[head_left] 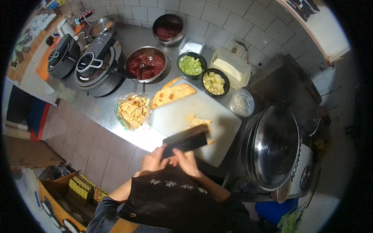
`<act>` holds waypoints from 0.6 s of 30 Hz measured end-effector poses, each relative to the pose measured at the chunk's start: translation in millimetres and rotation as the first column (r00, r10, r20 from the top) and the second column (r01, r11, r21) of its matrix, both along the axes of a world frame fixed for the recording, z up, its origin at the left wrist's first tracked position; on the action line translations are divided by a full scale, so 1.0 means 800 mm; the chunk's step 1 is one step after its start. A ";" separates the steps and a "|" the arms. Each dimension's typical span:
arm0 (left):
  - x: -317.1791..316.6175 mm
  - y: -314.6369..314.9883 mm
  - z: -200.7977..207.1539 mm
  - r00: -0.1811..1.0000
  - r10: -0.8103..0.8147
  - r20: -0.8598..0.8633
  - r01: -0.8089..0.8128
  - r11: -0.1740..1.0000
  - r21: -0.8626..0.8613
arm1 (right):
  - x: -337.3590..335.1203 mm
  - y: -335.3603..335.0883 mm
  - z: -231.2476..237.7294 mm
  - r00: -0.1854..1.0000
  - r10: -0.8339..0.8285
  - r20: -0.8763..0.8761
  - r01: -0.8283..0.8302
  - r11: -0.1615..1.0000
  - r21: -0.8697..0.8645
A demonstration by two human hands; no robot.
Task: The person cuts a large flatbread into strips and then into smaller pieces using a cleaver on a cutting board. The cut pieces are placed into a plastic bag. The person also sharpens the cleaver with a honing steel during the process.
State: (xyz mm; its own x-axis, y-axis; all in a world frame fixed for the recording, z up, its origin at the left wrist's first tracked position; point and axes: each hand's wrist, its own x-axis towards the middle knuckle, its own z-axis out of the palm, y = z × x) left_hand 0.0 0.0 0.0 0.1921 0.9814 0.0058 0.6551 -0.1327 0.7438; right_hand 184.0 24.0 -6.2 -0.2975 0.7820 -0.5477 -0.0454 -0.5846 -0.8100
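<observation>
Broad dark rectangular cleaver held at fingers of left hand and right hand; each hand's grip can't be told. Beyond fingers: small golden flatbread pieces, apparently done; farther, leftward, larger golden flatbread slabs seemingly left, on white rectangular cutting board, bare between. Grey metal bench edge close left of fingers; rightward, room limited by shiny domed steel lid.

A black apron — white lettering, brass-coloured rivet, tan strap — over dark blue-grey sleeves.
</observation>
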 end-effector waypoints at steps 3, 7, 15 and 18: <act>-0.012 -0.004 -0.022 0.937 0.307 0.166 -0.261 0.933 -0.249 | 0.003 0.010 0.025 0.978 0.192 -0.080 -0.169 0.959 0.226; -0.020 0.000 -0.072 0.673 0.665 0.324 -0.312 0.652 -0.691 | 0.060 0.035 -0.041 0.865 -0.226 0.449 -0.206 0.656 0.727; 0.017 0.026 -0.135 0.545 0.776 0.316 -0.157 0.465 -0.871 | 0.144 0.077 -0.136 0.357 -0.406 0.841 -0.469 0.701 0.537; 0.051 0.057 -0.129 0.551 0.755 0.356 -0.088 0.477 -0.875 | 0.122 0.117 -0.134 0.378 -0.358 0.854 -0.560 0.646 0.518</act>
State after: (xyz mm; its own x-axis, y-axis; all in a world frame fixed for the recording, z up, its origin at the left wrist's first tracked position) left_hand 40.6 45.9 -103.5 0.0144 0.6153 -0.7881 -0.2441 0.7665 0.5940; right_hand 281.5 117.4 -113.6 -0.1468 0.9809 0.1273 0.9074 0.1848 -0.3774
